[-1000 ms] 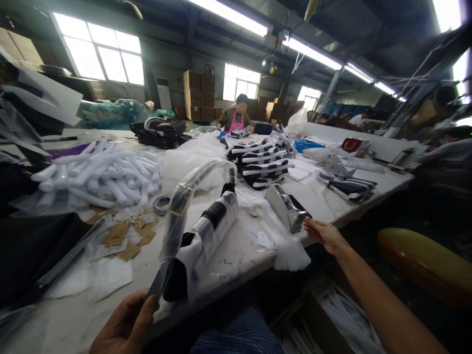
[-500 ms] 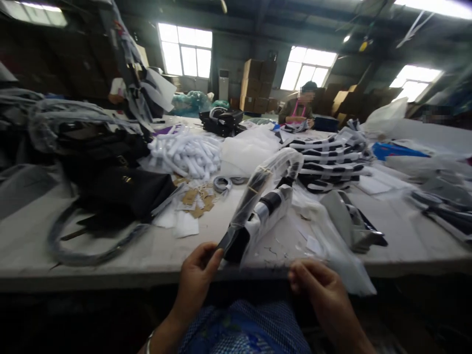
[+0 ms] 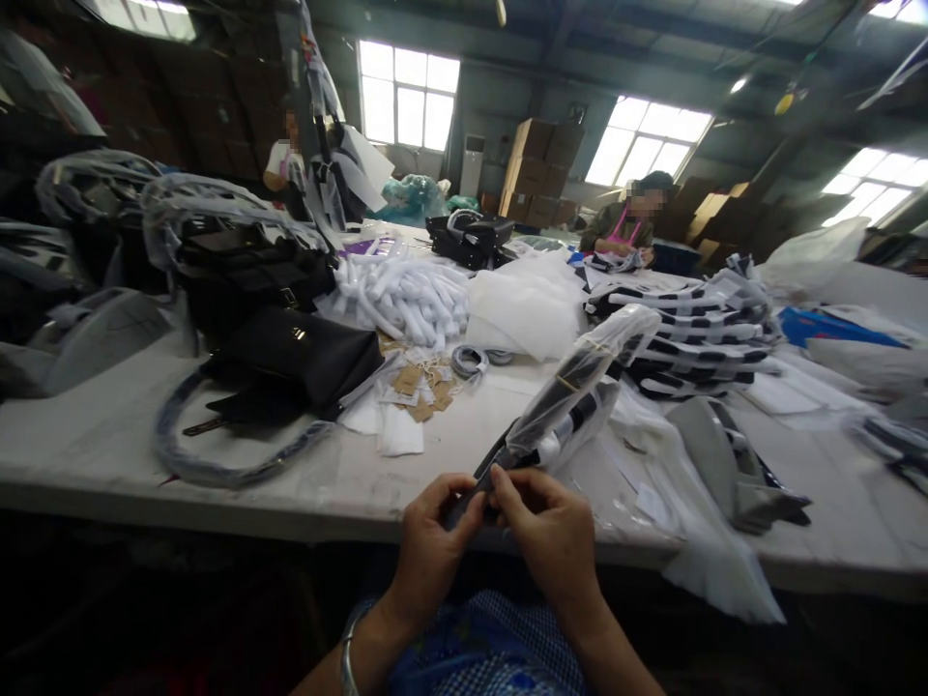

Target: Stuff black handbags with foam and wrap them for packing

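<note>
A black bag strap point(image 3: 562, 387), wrapped in clear plastic and banded with white padding, slants up and away from the table's near edge. Its near end is pinched between the thumb and fingers of my left hand point(image 3: 431, 541). Right beside it, my right hand point(image 3: 555, 532) closes thumb and fingertips on the same dark end, so both hands meet there. Exactly what the right fingertips hold is partly hidden. To the left lies a black handbag point(image 3: 297, 353) with a plastic-wrapped handle loop point(image 3: 239, 474) on the tabletop.
Brown tags point(image 3: 420, 387), a grey coil point(image 3: 470, 362) and a heap of white rolls point(image 3: 406, 295) lie beyond my hands. Stacked wrapped straps point(image 3: 696, 329), white plastic sheeting point(image 3: 688, 493) and a grey piece point(image 3: 714, 454) are at right. Co-workers point(image 3: 630, 227) stand across the table.
My right hand has come in from the right to the strap's near end. My left hand has shifted right with the strap, and the view has turned left.
</note>
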The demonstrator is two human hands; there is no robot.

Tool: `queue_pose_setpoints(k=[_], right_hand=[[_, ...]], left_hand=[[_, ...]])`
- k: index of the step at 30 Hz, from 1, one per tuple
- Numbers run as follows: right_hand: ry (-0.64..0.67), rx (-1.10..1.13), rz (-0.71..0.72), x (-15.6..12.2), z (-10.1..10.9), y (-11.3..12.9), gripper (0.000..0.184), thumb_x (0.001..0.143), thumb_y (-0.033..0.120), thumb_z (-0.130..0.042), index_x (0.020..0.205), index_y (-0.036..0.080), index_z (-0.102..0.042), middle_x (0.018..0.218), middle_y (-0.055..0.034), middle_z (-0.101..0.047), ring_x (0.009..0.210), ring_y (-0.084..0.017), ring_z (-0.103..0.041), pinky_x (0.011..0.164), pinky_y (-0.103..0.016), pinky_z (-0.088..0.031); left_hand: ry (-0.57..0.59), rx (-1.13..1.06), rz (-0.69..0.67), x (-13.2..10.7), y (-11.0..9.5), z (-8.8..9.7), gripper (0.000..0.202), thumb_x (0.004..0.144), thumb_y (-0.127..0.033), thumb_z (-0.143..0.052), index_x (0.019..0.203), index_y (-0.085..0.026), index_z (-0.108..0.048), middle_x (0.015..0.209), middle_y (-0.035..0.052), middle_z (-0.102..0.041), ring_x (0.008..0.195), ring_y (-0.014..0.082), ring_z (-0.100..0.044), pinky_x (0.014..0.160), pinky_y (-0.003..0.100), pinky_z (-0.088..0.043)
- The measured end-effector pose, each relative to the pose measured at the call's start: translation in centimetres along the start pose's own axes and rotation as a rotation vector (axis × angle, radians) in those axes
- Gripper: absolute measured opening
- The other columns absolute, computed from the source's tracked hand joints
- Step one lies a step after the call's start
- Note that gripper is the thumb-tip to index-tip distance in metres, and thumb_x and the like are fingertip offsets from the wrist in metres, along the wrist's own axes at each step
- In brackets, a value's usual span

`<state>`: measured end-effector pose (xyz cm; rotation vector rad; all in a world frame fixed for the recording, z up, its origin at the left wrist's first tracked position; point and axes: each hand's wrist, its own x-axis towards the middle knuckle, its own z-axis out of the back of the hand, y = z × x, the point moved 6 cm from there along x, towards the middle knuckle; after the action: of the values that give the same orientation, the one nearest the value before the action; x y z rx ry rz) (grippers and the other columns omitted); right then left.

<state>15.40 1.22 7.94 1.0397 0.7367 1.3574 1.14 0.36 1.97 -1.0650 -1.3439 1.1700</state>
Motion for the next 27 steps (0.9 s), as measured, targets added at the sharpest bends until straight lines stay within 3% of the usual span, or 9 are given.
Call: queue_pose_setpoints(k=[4, 7, 9, 12, 15, 17, 21, 27], right_hand=[[0.012, -0.138, 0.022, 0.5, 0.4, 0.1, 0.034, 0.084, 0.051, -0.068, 0.068, 0.021, -0.073, 0.063, -0.0042, -0.072, 0.054, -0.019, -0.067, 0.054, -0.026, -0.049], [0.072, -0.099, -0.02, 0.7, 0.6, -0.4, 0.037, 0.084, 0.054, -0.068, 0.068, 0.021, -0.074, 0.063, -0.0041, -0.072, 0.05, -0.018, -0.064, 0.053, -0.027, -0.05], [0.145, -0.012, -0.072, 0.7, 0.6, -1.0, 0.036, 0.084, 0.054, -0.069, 0.073, 0.021, -0.076, 0.067, -0.0038, -0.074, 0.051, -0.017, -0.064, 0.055, -0.026, -0.051], [0.312, 0.225, -0.195, 0.2, 0.3, -2.4, 0.034, 0.081, 0.053, -0.072, 0.09, 0.02, -0.08, 0.077, -0.0036, -0.076, 0.057, -0.015, -0.067, 0.064, -0.026, -0.055], [0.41, 0.392, -0.285, -0.6, 0.2, -3.4, 0.037, 0.082, 0.051, -0.073, 0.1, 0.02, -0.079, 0.088, -0.0048, -0.077, 0.065, -0.015, -0.068, 0.072, -0.028, -0.057], [0.394, 0.341, -0.239, -0.7, 0.3, -3.4, 0.034, 0.084, 0.049, -0.071, 0.101, 0.021, -0.079, 0.09, -0.005, -0.077, 0.067, -0.015, -0.068, 0.073, -0.027, -0.056], [0.238, 0.107, -0.079, -0.5, 0.7, -2.3, 0.026, 0.087, 0.042, -0.067, 0.099, 0.022, -0.08, 0.076, -0.0029, -0.076, 0.063, -0.017, -0.068, 0.065, -0.026, -0.053], [0.095, 0.019, -0.023, -0.7, 0.2, -2.1, 0.023, 0.088, 0.035, -0.062, 0.094, 0.021, -0.08, 0.06, -0.0006, -0.07, 0.055, -0.018, -0.065, 0.06, -0.026, -0.052]], left_hand=[[0.0, -0.043, 0.033, 0.1, 0.2, 0.0, 0.021, 0.088, -0.04, -0.067, 0.09, -0.019, -0.069, 0.085, 0.0023, -0.07, 0.081, 0.0181, -0.065, 0.076, 0.026, -0.049], [0.059, -0.166, 0.089, 0.2, 0.1, -0.3, 0.024, 0.087, -0.041, -0.068, 0.09, -0.018, -0.068, 0.087, 0.0034, -0.07, 0.085, 0.0186, -0.064, 0.079, 0.026, -0.049], [0.114, -0.272, 0.178, 0.2, 0.3, -0.5, 0.028, 0.086, -0.045, -0.068, 0.091, -0.017, -0.067, 0.087, 0.0036, -0.069, 0.078, 0.0155, -0.062, 0.069, 0.023, -0.047], [0.2, -0.406, 0.368, -0.2, 0.7, -0.9, 0.038, 0.083, -0.051, -0.07, 0.096, -0.015, -0.065, 0.078, -0.0001, -0.063, 0.051, 0.005, -0.042, 0.045, 0.017, -0.028], [0.319, -0.462, 0.469, -0.3, 0.7, -1.3, 0.043, 0.082, -0.055, -0.07, 0.097, -0.014, -0.064, 0.071, -0.0042, -0.054, 0.044, 0.0012, -0.025, 0.04, 0.019, -0.013], [0.37, -0.455, 0.492, -0.2, 0.6, -1.4, 0.042, 0.084, -0.056, -0.068, 0.089, -0.014, -0.062, 0.067, -0.0056, -0.049, 0.043, 0.0008, -0.024, 0.04, 0.019, -0.011], [0.36, -0.458, 0.534, -0.2, 0.5, -1.4, 0.041, 0.085, -0.055, -0.067, 0.081, -0.015, -0.057, 0.062, -0.0079, -0.043, 0.041, 0.0005, -0.02, 0.04, 0.019, -0.008], [0.372, -0.469, 0.616, -1.3, 0.1, -1.8, 0.045, 0.082, -0.059, -0.068, 0.081, -0.015, -0.057, 0.059, -0.0095, -0.039, 0.041, 0.0004, -0.016, 0.039, 0.019, -0.008]])
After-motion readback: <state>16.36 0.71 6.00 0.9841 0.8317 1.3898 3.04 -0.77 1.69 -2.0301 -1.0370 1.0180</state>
